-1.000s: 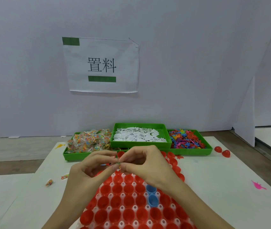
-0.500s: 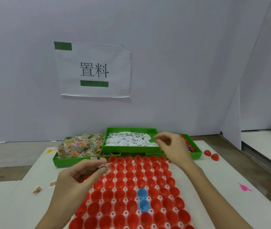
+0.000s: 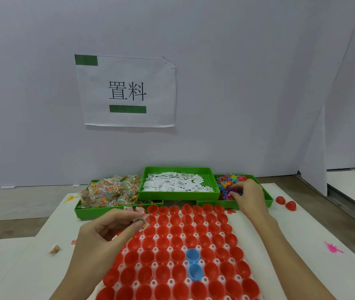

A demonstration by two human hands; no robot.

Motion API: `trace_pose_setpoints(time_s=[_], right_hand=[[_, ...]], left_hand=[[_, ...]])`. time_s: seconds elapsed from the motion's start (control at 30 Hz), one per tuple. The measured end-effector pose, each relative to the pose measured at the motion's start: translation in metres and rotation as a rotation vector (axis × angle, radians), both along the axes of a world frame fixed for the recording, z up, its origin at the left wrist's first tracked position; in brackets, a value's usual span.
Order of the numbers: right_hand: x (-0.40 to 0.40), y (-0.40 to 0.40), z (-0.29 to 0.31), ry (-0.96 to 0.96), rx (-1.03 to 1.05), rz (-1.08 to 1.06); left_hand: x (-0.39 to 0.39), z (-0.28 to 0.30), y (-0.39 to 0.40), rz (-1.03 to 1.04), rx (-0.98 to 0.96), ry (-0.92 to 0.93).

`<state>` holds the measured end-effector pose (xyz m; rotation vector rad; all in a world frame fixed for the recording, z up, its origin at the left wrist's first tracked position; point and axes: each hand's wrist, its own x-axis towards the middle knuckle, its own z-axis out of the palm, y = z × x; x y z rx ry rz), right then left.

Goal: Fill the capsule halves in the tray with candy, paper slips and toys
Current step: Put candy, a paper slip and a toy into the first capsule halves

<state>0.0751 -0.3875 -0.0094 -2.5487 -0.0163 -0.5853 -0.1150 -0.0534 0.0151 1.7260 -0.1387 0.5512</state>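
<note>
Right hand (image 3: 249, 194): fingers curling down into the heap of small plastic toys (image 3: 229, 184), tips buried among the pieces; whether clamped on one yet — cannot tell. Left hand (image 3: 109, 230): thumb and forefinger pinching together on a small wrapped candy packet (image 3: 139, 220), hovering just over the near-left corner of the capsule tray (image 3: 138, 266).

Judging the step as picking one toy: isolating a single piece with fingertip and thumb, lifting straight up so that tangled neighbours are dropping free, not dragging a clump over the rim of the right green bin (image 3: 268, 199).

Just below both hands: red capsule halves (image 3: 176, 241) sitting upright, mouths opening upward, rows running away from the wrists toward the bins; two blue halves (image 3: 193, 263) among them. Toys too small and jumbled for telling any long axis.

Just left of the right fingertips: middle bin of paper slips (image 3: 178, 184). Beyond the left fingertips: bin of candy packets (image 3: 109, 191).
</note>
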Motion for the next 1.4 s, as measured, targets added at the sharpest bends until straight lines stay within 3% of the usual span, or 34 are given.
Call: trace_pose_setpoints(time_s=[0.4,0.77,0.9,1.0,1.23,1.4], right_hand=[[-0.007,-0.003,0.011,-0.149,0.24,-0.003],[-0.009,-0.01,0.011,-0.046,0.434,-0.003],[-0.021,0.006,0.039,0.075,0.682,0.218],[-0.041,0.034,0.069,0.179,0.757,0.442],[-0.1,0.109,0.096,0.425,0.771,0.775],[-0.122,0.145,0.078,0.401,0.526,0.866]], left_hand=[[-0.002,-0.001,0.003,-0.007,0.008,0.002],[-0.002,0.001,0.006,0.012,-0.008,-0.003],[-0.001,0.0,0.005,0.031,-0.021,0.017],[-0.001,0.0,0.006,0.039,-0.054,0.027],[-0.003,0.004,0.004,-0.008,-0.106,-0.015],[-0.003,0.005,0.001,-0.016,-0.11,-0.079]])
